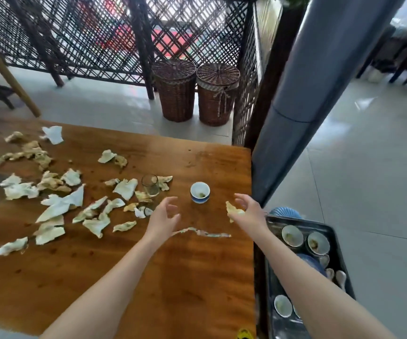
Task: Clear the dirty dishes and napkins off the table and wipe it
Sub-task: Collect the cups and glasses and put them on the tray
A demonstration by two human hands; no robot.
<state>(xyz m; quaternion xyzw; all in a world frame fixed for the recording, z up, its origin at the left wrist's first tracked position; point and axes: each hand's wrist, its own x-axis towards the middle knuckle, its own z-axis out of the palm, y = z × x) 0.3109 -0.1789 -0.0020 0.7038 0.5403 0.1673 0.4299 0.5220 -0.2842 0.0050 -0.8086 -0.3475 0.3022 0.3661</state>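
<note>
A wooden table (185,289) has soiled napkins (60,204) strewn across its left half, with an empty glass (150,185) among them. The left hand (163,216) hovers with loosely spread fingers, holding nothing. A small blue-and-white cup (200,192) stands between the hands. The right hand (249,211) curls around a crumpled napkin (233,211). Beside the table, a tray (280,326) carries dirty bowls (292,235).

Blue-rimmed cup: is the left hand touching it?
Apart. The head view shows a strip of bare table between the left hand and the blue-rimmed cup.
</note>
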